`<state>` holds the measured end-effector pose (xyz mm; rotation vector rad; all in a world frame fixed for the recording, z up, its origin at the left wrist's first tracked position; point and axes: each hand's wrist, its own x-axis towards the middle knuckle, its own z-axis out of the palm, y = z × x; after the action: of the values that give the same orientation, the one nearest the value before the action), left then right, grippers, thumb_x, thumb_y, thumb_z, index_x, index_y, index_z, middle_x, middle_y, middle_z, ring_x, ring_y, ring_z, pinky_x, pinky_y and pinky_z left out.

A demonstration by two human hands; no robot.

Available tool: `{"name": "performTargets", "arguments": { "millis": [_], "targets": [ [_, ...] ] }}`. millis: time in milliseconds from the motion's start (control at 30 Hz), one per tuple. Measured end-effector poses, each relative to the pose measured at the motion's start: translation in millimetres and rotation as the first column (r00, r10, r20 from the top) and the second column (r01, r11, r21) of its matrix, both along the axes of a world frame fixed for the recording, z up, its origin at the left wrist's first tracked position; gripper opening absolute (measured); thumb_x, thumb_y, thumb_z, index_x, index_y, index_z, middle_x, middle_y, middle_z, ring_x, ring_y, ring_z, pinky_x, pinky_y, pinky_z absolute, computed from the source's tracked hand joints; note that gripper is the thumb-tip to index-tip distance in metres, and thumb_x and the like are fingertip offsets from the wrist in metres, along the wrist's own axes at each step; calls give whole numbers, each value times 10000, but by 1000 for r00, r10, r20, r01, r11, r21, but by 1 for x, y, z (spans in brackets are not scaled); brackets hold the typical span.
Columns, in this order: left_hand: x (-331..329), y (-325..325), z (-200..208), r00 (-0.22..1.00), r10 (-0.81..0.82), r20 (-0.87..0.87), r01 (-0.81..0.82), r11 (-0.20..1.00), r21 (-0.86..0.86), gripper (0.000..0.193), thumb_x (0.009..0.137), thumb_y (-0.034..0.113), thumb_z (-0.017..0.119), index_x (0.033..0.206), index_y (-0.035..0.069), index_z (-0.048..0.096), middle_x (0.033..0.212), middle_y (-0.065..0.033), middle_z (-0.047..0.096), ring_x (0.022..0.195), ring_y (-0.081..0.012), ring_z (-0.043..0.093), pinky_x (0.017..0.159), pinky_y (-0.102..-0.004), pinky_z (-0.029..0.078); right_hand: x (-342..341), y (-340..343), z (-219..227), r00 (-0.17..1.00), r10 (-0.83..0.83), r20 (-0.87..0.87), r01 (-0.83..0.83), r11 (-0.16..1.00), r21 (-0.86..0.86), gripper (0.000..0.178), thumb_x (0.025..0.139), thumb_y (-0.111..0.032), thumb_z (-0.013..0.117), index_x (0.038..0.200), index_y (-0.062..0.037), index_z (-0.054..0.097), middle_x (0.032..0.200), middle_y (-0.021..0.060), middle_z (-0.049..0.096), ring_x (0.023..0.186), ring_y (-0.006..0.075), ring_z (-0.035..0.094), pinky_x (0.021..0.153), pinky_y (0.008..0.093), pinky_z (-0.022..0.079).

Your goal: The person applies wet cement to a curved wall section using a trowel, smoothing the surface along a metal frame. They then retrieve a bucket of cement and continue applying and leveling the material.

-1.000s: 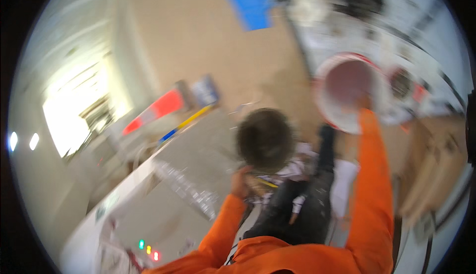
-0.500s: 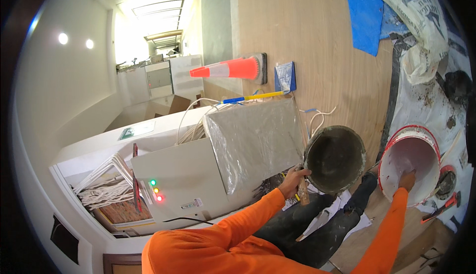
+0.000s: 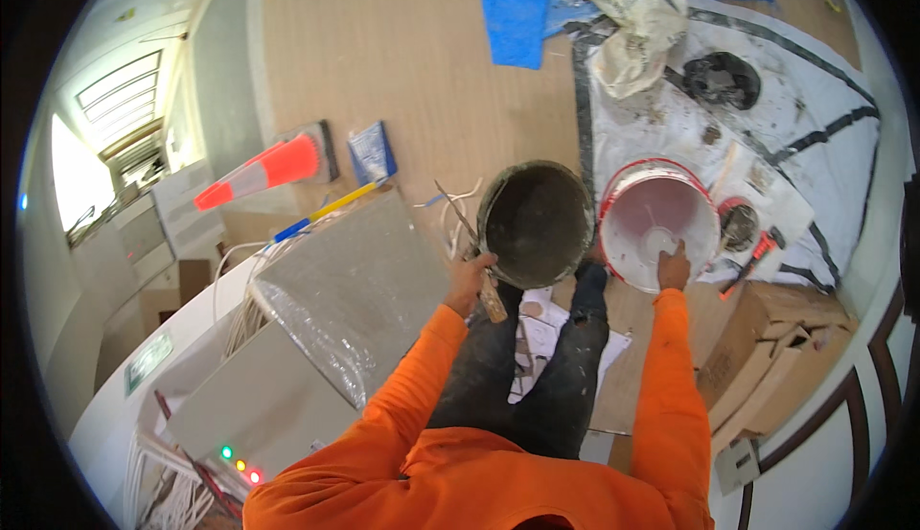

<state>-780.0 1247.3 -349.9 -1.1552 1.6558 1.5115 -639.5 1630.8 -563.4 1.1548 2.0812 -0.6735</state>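
Observation:
In my left hand (image 3: 468,283) is a trowel (image 3: 494,302) with a worn wooden handle and a thin blade seen nearly edge-on. The same hand's thumb meets the near left rim of a dark, cement-stained bucket (image 3: 537,223), whose inside looks grey and coated. Beside it on the right stands a white bucket (image 3: 661,206) with a red rim and whitish smears inside. My right hand (image 3: 674,267) grips its near rim, fingers reaching over into it.
A red-and-black hammer (image 3: 752,264) and a small round container (image 3: 738,225) lie on the stained white sheet (image 3: 815,99). Cardboard boxes (image 3: 767,357) stand near right. Leftward are a plastic-wrapped panel (image 3: 355,290), a dustpan (image 3: 372,153) and an orange cone (image 3: 278,164). A sack (image 3: 642,22) lies far off.
My view has swung rightward, so the cone and panel now sit farther left and more of the white sheet shows. Both hands stay at their buckets.

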Motion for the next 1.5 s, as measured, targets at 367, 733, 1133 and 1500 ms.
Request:
{"name": "performTargets", "arguments": {
  "millis": [367,733,1133,1500],
  "targets": [
    [-156,34,-40,923,-377,-79,385,889,248,442,836,73,689,1250,-9,557,884,-77,662,634,-169,642,476,-308,512,-95,-59,195,911,-145,-385,201,974,109,467,868,-181,602,1333,-155,636,927,251,722,850,430,702,786,500,540],
    [-238,62,-37,685,-690,-233,727,623,290,389,839,104,699,1193,-37,620,1026,-82,666,885,-157,609,813,-311,514,-214,-97,205,988,-137,-72,146,978,147,494,789,-251,661,1248,-72,704,1095,278,701,1073,454,658,962,512,518],
    [-260,100,-73,557,-792,-249,823,486,295,339,816,104,712,1113,-6,593,819,-67,627,585,-148,573,455,-316,470,-211,-72,174,982,-170,81,169,985,24,429,744,-282,734,1051,16,722,1057,271,714,1052,443,666,964,483,520],
    [-300,200,-94,352,-921,-170,891,274,363,331,808,73,708,1121,9,622,926,-46,651,831,-131,619,733,-288,511,-174,-42,149,926,-364,-95,354,929,-106,447,794,-244,669,1196,-50,656,989,262,721,960,450,692,854,527,549]
  ]
}}
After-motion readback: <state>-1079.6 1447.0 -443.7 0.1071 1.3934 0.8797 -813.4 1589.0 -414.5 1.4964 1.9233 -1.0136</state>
